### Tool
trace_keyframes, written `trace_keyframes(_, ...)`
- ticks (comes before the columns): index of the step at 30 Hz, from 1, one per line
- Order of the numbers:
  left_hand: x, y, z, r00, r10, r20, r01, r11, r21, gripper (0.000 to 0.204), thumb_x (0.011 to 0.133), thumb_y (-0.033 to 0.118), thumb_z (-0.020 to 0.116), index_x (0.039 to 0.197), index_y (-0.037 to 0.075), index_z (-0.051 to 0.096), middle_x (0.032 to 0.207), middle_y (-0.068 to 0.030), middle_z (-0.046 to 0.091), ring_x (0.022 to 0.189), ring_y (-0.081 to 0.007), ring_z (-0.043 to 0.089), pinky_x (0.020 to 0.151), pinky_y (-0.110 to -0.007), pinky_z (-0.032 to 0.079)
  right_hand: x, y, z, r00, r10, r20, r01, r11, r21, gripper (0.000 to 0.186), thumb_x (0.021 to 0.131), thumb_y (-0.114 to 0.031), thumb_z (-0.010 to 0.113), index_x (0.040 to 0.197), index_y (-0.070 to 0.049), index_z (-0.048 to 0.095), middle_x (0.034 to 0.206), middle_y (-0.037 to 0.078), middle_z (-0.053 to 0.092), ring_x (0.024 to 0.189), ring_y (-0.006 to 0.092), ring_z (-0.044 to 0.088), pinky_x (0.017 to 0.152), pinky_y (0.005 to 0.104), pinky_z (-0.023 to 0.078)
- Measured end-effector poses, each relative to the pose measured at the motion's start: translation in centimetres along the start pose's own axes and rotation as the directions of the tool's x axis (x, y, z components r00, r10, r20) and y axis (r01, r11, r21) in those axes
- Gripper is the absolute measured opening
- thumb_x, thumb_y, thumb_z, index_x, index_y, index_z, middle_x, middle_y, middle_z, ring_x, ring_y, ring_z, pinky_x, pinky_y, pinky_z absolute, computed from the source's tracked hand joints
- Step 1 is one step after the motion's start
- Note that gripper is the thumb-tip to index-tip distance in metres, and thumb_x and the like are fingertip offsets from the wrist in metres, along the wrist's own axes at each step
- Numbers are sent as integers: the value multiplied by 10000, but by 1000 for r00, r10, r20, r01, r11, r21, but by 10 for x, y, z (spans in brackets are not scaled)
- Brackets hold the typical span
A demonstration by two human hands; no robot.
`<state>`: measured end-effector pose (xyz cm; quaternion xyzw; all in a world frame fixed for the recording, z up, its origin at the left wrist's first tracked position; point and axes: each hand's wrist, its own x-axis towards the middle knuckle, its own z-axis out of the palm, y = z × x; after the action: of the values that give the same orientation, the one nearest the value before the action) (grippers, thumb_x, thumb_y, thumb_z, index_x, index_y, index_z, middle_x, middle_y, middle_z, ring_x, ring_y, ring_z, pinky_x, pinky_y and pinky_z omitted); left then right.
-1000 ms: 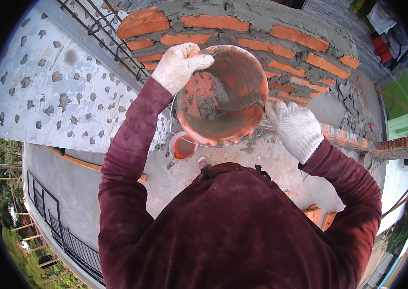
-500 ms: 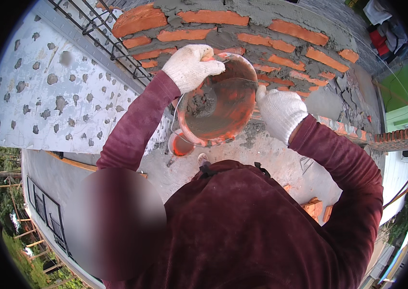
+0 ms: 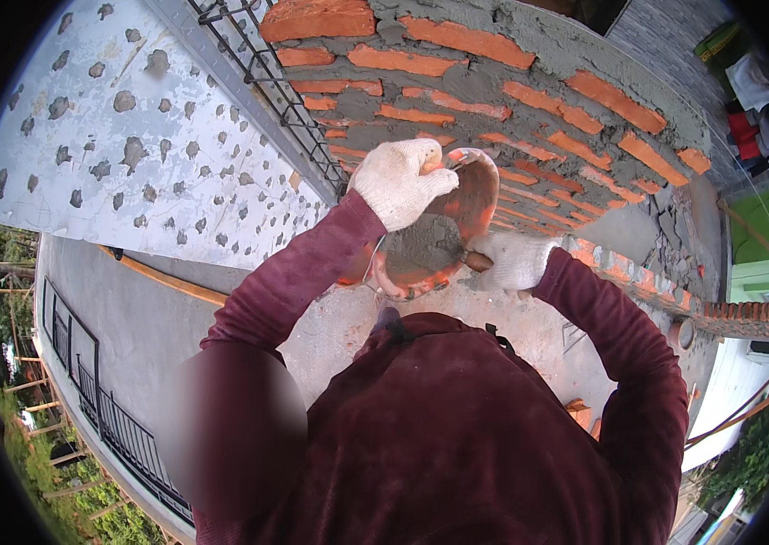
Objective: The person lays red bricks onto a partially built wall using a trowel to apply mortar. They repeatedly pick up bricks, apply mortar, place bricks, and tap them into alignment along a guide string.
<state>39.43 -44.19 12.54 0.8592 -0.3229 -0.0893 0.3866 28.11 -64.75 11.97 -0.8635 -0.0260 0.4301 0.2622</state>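
Observation:
An orange, mortar-smeared bucket (image 3: 477, 195) is tilted in front of the brick wall (image 3: 484, 109), with wet grey mortar (image 3: 425, 243) inside. My left hand (image 3: 400, 184), in a white knit glove, is closed on its upper left rim. My right hand (image 3: 513, 258), gloved too, is at the right rim, fingers wrapped round the brown wooden handle (image 3: 477, 262) of what looks like a trowel. Its blade cannot be made out against the mortar. A thin wire bail hangs at the bucket's left side.
A steel rebar cage (image 3: 271, 86) rises left of the wall, beside a pale panel (image 3: 157, 136) dotted with mortar. A low brick course (image 3: 625, 272) runs off to the right. Loose bricks (image 3: 580, 413) lie on the concrete floor. A black railing (image 3: 121, 418) stands far left.
The bucket is lower in view and tilted differently. My right hand has turned and come down to the right rim, and the wooden handle now shows. My left hand keeps its rim grip.

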Motion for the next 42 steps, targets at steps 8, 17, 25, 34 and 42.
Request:
trace_keyframes(8, -38, -31, -56, 928, -224, -297, 130, 943, -306, 440, 975, 371, 700, 737, 43, 528, 695, 26, 452, 669, -93, 410, 602, -299, 393, 30, 19, -1, 917, -399, -2, 336, 770, 543, 493, 871, -136, 698, 1310, 40, 559, 830, 23, 604, 526, 76, 564, 422, 274, 467)
trace_keyframes(17, -53, -77, -91, 808, -402, -431, -17, 715, -699, 382, 1074, 344, 590, 1088, -25, 689, 961, 12, 670, 858, -59, 561, 752, -247, 478, -14, -32, -80, 954, -292, 68, 174, 726, 665, 599, 873, -152, 725, 1385, 71, 509, 715, 43, 607, 471, 108, 565, 399, 260, 451)
trace_keyframes(25, -18, -139, -90, 857, -425, -293, -47, 501, -864, 310, 1076, 295, 607, 1110, -6, 669, 1014, 0, 681, 879, -55, 586, 786, -238, 489, -99, -62, -158, 916, -225, -333, 402, 524, 751, 474, 851, -52, 733, 1232, 111, 503, 785, 135, 630, 431, 128, 561, 357, 251, 443)
trace_keyframes(34, 10, -172, -47, 922, -343, -181, 61, 589, -806, 304, 1070, 283, 615, 882, 45, 627, 819, 71, 573, 758, -22, 455, 656, -234, 403, -126, -85, -184, 478, -177, -860, -336, 868, -365, 525, 863, -95, 658, 1365, 11, 545, 962, 217, 703, 909, 376, 724, 827, 443, 555)
trace_keyframes(42, 7, -196, -3, 929, -367, -48, 203, 614, -763, 415, 971, 214, 753, 709, 114, 447, 709, 98, 420, 668, -30, 355, 569, -243, 315, -126, -80, -151, 243, -79, -967, -331, 930, -159, 529, 872, -78, 681, 1380, 1, 555, 968, 210, 701, 849, 345, 726, 782, 397, 552)
